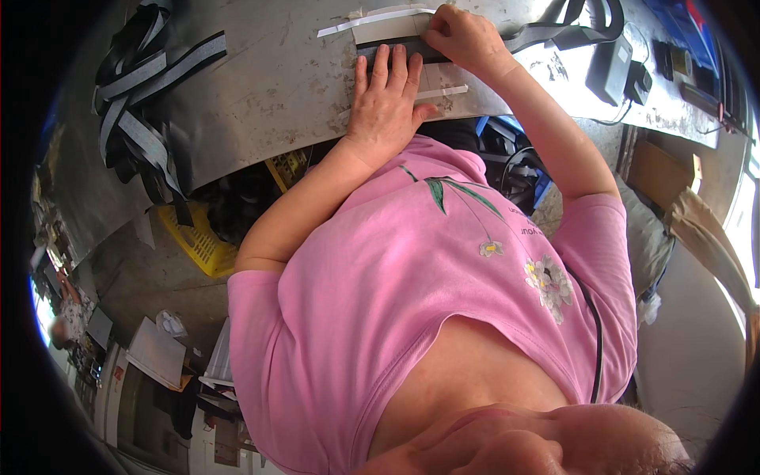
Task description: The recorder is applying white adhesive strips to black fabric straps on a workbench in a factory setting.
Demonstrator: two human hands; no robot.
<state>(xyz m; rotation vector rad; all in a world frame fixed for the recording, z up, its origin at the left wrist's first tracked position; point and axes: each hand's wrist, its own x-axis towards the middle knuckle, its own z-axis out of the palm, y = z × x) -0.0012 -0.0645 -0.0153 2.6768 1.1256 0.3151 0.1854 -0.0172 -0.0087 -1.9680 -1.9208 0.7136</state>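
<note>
A black-and-grey strap [412, 44] lies across the metal table over a pale flat piece [388, 30]. My left hand [383, 111] is open and flat, its fingertips pressing on the strap. To its right, my right hand [472, 41] is closed, with curled fingers pinching at the strap; the exact grip is partly hidden. From under the right hand the strap seems to run on to a loose loop [546, 33]. One thin white strip [372, 20] lies beyond the strap, and another white strip [445, 92] lies nearer, beside my left thumb.
A tangled heap of black-and-grey straps [142, 103] sits at the left of the metal table [261, 87], some hanging over its edge. At the right are a black power adapter [609, 71] and blue bins [685, 32]. A yellow crate [202, 245] stands below the table.
</note>
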